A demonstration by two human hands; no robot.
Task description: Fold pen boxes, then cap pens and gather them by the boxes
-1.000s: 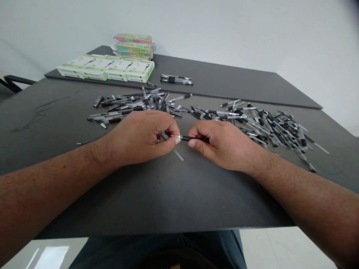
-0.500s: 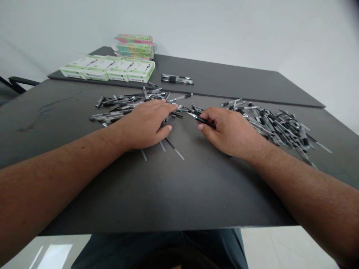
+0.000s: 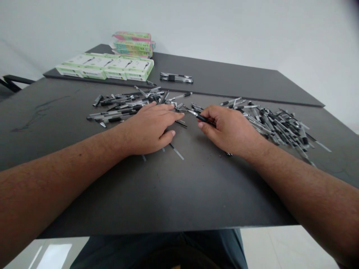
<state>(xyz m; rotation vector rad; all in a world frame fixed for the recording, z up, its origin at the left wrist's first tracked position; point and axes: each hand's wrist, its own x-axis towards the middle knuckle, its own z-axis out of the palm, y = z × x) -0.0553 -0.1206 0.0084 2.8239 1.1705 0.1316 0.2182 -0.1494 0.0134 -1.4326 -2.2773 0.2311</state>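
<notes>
My left hand (image 3: pixel 153 129) lies palm down at the near edge of a loose pile of pen parts (image 3: pixel 119 108), with its fingers stretched out and partly covering them. Thin refills (image 3: pixel 177 152) poke out from beneath this hand toward me. What lies under the palm is hidden. In my right hand (image 3: pixel 228 129) is a pen (image 3: pixel 204 119) with a black grip, pinched between thumb and fingers, its tip pointing left toward the pile. Close to the right wrist a small dark piece (image 3: pixel 229 154) shows on the table.
A second heap of clear and black pens (image 3: pixel 283 127) spreads to the right. On the raised board behind, a few pens (image 3: pixel 176 78) lie side by side. White and green boxes (image 3: pixel 105 66) and a stack of colourful packs (image 3: pixel 133 46) stand at back left.
My left hand has shifted slightly right and toward me, covering more of the refills, and some parts beside its fingers have moved. The right hand keeps its hold on the pen, almost still.
</notes>
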